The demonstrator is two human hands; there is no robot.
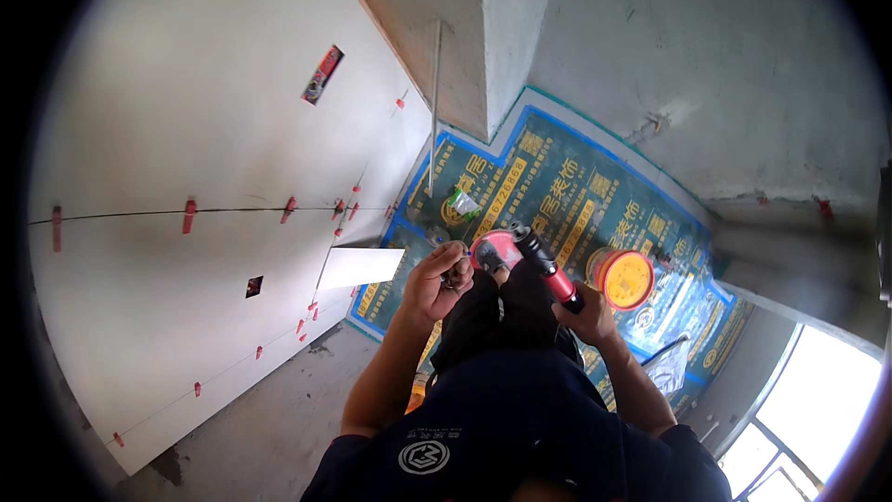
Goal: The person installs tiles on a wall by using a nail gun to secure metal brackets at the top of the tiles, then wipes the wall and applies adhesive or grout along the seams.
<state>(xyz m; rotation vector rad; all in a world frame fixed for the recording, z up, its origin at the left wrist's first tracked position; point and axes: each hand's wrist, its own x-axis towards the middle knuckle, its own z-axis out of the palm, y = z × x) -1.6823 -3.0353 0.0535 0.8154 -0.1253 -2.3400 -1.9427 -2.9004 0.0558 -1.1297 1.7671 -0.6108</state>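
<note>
My left hand is raised with its fingers curled around small items, too small to name, one with a bit of blue. My right hand grips a red and black cylindrical tool with a metal head angled up toward the left. Below the tool, one of my shoes stands by a pink-red round bucket or lid. A yellow bucket with a red rim stands to the right.
White wall tiles with red levelling clips and cut-outs line the left, a white piece sticking out. A pale rod leans near the column. Printed green protective sheeting covers the floor. A bright window is lower right.
</note>
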